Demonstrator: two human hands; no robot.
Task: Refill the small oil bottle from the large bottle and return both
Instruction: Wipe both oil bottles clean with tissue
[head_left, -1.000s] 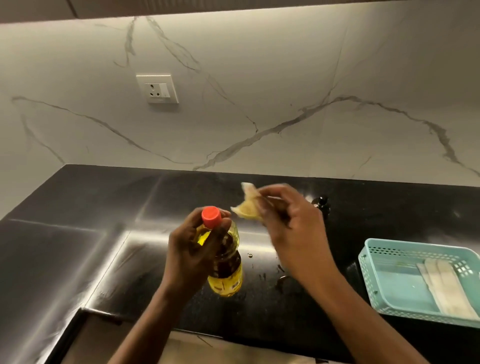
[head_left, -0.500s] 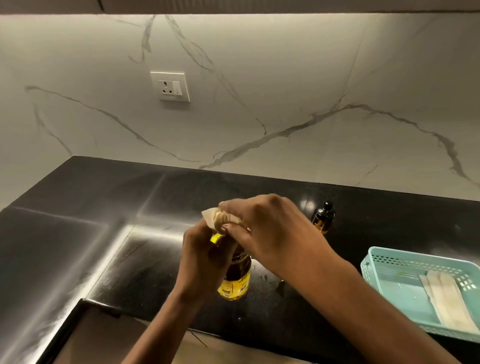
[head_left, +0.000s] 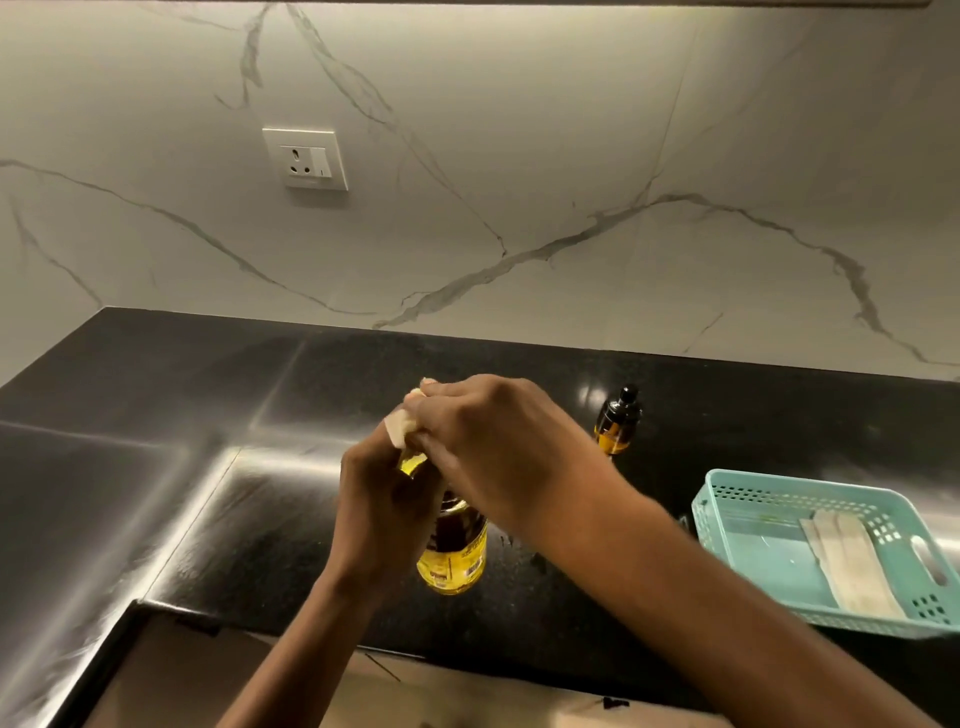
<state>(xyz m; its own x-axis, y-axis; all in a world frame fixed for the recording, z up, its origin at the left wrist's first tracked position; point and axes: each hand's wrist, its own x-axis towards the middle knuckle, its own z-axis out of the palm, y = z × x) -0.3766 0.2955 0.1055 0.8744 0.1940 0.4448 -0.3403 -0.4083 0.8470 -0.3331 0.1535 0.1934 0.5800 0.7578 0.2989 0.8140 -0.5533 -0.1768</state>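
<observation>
At frame centre the large bottle (head_left: 452, 553) is held upright on the worktop (head_left: 208, 519), its neck wrapped by curled fingers of the left hand (head_left: 379, 499). A cloth (head_left: 401, 430) is pinched at its top by fingers of the right hand (head_left: 498, 447). The small oil bottle (head_left: 618, 421) stands right of centre.

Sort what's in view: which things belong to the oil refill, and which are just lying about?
In the job: large bottle, gripped by the left hand; small bottle; cloth held by the right hand.
Lying about: teal basket with pale strips; wall socket.
</observation>
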